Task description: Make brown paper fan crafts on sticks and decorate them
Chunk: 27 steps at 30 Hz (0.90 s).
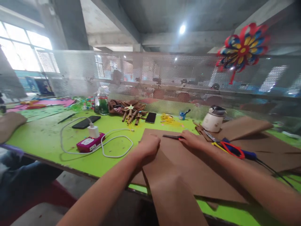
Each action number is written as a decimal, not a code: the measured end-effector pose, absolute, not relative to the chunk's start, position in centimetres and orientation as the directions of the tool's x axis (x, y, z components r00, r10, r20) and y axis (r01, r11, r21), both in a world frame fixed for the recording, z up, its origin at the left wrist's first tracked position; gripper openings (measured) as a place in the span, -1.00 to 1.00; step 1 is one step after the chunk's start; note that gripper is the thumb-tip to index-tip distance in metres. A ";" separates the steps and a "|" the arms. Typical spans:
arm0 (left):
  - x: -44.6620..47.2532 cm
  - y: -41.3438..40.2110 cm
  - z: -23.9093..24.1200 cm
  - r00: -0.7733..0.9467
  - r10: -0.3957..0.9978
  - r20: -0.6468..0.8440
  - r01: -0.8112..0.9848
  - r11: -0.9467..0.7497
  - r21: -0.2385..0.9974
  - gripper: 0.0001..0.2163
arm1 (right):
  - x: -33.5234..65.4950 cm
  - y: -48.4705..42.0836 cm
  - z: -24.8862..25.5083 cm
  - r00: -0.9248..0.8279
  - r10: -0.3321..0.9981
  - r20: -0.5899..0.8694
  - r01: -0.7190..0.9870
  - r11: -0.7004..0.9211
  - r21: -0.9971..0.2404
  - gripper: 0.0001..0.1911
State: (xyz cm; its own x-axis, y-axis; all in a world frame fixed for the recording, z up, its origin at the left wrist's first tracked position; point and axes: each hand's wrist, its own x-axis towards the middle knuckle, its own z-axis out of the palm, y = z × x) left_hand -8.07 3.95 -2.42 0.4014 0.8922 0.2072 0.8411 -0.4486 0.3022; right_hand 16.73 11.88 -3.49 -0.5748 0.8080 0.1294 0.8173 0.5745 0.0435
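Left hand fisted, pinning the brown paper; right hand grips scissors at its far edge, so the cut looks barely begun, with the sheet mostly whole.

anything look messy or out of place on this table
Mostly one thing: the front brown paper sheet hangs well over the near edge of the table, with the left hand fisted on its far end. The right hand grips a thin dark tool. Yellow scraps lie scattered farther back.

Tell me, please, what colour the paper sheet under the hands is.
Brown: a plain brown paper sheet, seen best in the head view.
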 end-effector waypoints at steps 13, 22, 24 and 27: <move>-7.2 2.6 -3.4 0.597 0.715 0.365 0.796 -0.587 -0.152 -0.77 | 2.4 14.2 -3.1 -0.750 0.609 0.258 0.627 0.779 -0.015 -0.75; -7.6 3.3 -2.3 0.504 0.832 0.233 0.855 -0.519 0.005 -0.81 | 13.4 9.9 -0.3 -0.588 0.705 0.397 0.663 0.701 -0.263 -0.79; -7.6 3.6 -0.8 0.489 0.846 0.212 0.848 -0.518 0.110 -0.83 | 15.1 7.9 -0.4 -0.552 0.785 0.282 0.593 0.607 -0.529 -0.71; -6.7 4.2 2.7 0.576 0.788 0.215 0.725 -0.615 0.311 -0.71 | 16.2 5.0 -0.7 -0.580 0.811 0.077 0.321 0.315 -0.893 -0.57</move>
State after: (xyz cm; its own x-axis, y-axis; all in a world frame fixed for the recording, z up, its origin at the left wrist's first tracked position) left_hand -6.68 4.15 2.67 0.5762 0.7884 0.2154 0.7248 -0.6147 0.3111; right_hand 16.16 4.97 -0.67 -0.5800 0.8109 0.0772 0.3210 0.3147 -0.8933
